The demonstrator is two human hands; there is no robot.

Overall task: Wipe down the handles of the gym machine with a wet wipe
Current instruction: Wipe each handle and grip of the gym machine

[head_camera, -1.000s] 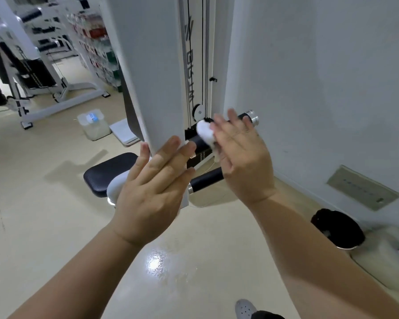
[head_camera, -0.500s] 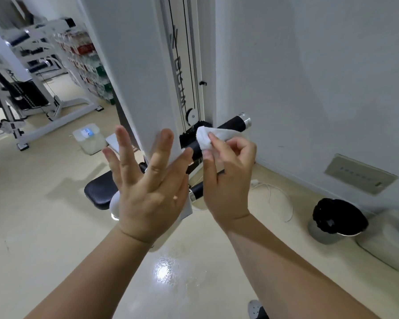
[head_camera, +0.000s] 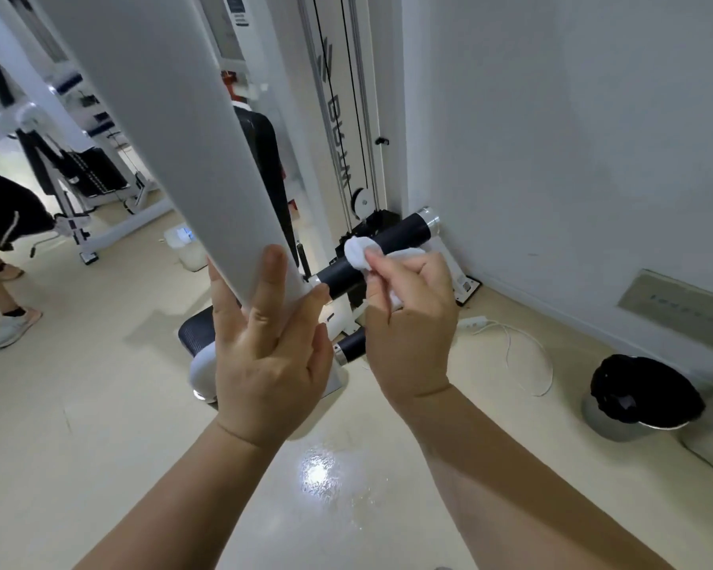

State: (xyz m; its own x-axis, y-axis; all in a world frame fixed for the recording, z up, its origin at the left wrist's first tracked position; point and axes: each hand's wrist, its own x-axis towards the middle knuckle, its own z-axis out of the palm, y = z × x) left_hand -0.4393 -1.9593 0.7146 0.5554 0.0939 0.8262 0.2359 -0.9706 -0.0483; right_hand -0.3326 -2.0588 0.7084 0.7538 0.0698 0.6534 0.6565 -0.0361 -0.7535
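the right hand [head_camera: 412, 322] is pinching the wet wipe [head_camera: 359, 250] on the handle [head_camera: 404, 231] stretching up-right beyond it, the left hand [head_camera: 264, 355] lying flat against the beam [head_camera: 161, 117].

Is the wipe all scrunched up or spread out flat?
Scrunched up. The wipe sits bunched in a lump, pinched by the right hand against the black handle.

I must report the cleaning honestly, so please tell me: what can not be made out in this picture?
In the head view:
lower handle: mostly hidden behind the right hand
upper handle: middle covered by the wet wipe
seat pad: largely behind the left hand
wall plate: marks too small to read
other person: cut off by the left edge
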